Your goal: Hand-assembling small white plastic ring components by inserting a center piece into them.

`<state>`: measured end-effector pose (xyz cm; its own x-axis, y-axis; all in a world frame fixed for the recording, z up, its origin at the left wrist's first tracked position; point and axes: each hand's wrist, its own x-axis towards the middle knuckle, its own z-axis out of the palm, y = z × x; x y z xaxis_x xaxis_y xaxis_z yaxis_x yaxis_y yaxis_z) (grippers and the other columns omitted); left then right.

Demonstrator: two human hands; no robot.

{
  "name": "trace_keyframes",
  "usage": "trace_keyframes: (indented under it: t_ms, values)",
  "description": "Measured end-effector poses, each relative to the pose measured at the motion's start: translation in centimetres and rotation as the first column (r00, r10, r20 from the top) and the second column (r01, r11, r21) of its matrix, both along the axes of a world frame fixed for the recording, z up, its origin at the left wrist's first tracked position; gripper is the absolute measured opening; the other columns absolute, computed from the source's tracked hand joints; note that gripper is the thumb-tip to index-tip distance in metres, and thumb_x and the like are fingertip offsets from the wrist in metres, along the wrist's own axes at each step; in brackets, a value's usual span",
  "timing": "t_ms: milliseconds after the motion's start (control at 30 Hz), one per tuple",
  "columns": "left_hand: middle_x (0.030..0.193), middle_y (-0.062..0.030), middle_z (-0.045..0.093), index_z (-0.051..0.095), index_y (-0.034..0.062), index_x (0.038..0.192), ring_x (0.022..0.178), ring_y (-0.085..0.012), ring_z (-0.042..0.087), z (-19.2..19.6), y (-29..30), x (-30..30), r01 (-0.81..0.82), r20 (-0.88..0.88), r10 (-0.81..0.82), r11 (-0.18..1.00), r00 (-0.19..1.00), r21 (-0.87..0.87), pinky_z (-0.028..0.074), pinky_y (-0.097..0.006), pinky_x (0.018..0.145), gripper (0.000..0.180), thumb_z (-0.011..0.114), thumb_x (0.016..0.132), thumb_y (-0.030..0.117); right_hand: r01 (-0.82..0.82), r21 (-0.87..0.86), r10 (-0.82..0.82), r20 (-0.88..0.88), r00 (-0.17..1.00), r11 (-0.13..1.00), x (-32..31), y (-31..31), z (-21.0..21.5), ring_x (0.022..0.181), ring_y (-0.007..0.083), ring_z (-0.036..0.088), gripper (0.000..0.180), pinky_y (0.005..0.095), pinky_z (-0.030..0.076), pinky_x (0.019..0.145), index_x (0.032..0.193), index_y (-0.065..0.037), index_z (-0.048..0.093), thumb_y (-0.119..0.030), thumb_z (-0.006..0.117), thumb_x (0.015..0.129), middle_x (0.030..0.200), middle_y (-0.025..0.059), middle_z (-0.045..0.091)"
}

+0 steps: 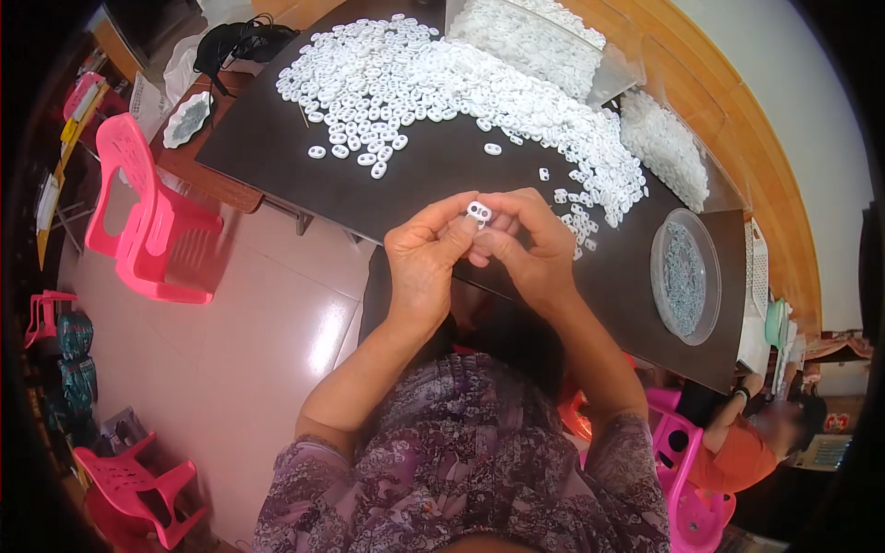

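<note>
Both grips (424, 263) (535, 253) pinch a white piece (479, 211), loose heap (396, 74) ahead, round tub (711, 281) at right.

A top (452, 452) fills 6 o'clock, purple with a dense pale floral print and gathered folds in front. Its left sleeve (304, 488), at 7 o'clock, and right sleeve (631, 475), near 5 o'clock, match, both short. Hands (422, 276) and forearms (373, 373) are bare. Shadowed dark cloth (512, 346) beyond the hem may be trousers.

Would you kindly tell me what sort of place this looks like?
Probably a small workshop or home workroom: a dark table bears heaped white two-holed pieces and a clear tub of small grey pieces.
</note>
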<state>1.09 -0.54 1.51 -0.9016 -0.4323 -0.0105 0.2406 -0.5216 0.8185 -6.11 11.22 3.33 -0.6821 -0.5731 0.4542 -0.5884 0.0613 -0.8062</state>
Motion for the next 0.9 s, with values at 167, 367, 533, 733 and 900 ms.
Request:
trace_keyframes:
  t_ms: [167, 367, 533, 733, 900]
  values:
    - [0.091, -0.0128, 0.066, 0.061, -0.0074, 0.108, 0.071, -0.0147, 0.062, 0.7, 0.0, 0.1, -0.022, 0.054, 0.019, 0.998, 0.998, 0.056, 0.052, -0.025, 0.063, 0.023, 0.056, 0.088, 0.003, 0.042, 0.04, -0.034, -0.186, 0.982, 0.998, 0.1, -0.3, 0.3, 0.07, 0.0178, 0.054, 0.036, 0.0277, 0.045, 0.06, 0.104, -0.004, 0.062, 0.001, 0.067, 0.069, 0.082, 0.0063, 0.057]
    - [0.092, -0.0116, 0.066, 0.063, -0.0066, 0.107, 0.071, -0.0133, 0.06, 0.9, -0.1, 0.4, -0.015, 0.056, 0.017, 0.999, 0.998, -0.032, 0.05, -0.024, 0.065, 0.022, 0.057, 0.088, 0.003, 0.106, -0.016, -0.107, -0.236, 0.966, 0.994, 0.4, -0.6, -0.4, 0.069, 0.019, 0.054, 0.035, 0.0288, 0.045, 0.059, 0.101, -0.003, 0.063, 0.003, 0.068, 0.067, 0.082, 0.0065, 0.059]
    - [0.095, -0.0082, 0.065, 0.062, -0.0035, 0.111, 0.077, -0.0111, 0.058, -0.2, -0.4, 0.6, -0.046, -0.042, 0.04, 0.987, 0.998, -0.156, 0.047, -0.022, 0.066, 0.025, 0.06, 0.088, 0.005, 0.107, -0.075, -0.117, -0.155, 0.981, 0.991, 0.9, -0.7, -0.6, 0.068, 0.0173, 0.053, 0.033, 0.0277, 0.044, 0.058, 0.099, -0.002, 0.064, 0.003, 0.069, 0.067, 0.081, 0.0063, 0.06]
    - [0.096, -0.0051, 0.061, 0.062, -0.0035, 0.112, 0.084, -0.0092, 0.054, -0.8, -0.2, 0.7, -0.142, -0.189, 0.094, 0.954, 0.977, -0.264, 0.044, -0.021, 0.074, 0.026, 0.06, 0.089, 0.007, 0.103, -0.122, -0.119, -0.133, 0.984, 0.987, 1.5, -1.1, -0.6, 0.066, 0.0157, 0.052, 0.033, 0.0266, 0.043, 0.057, 0.099, -0.001, 0.064, 0.003, 0.07, 0.067, 0.08, 0.0061, 0.06]
    - [0.085, -0.0022, 0.057, 0.064, -0.0024, 0.109, 0.074, -0.0075, 0.052, -1.6, 0.2, 0.3, -0.253, -0.249, 0.18, 0.918, 0.952, -0.305, 0.043, -0.019, 0.065, 0.022, 0.059, 0.089, 0.006, 0.117, -0.185, -0.137, -0.1, 0.985, 0.976, 1.8, -1.5, -1.1, 0.065, 0.0157, 0.052, 0.03, 0.0262, 0.043, 0.057, 0.097, 0.0, 0.065, 0.005, 0.069, 0.068, 0.079, 0.0074, 0.06]
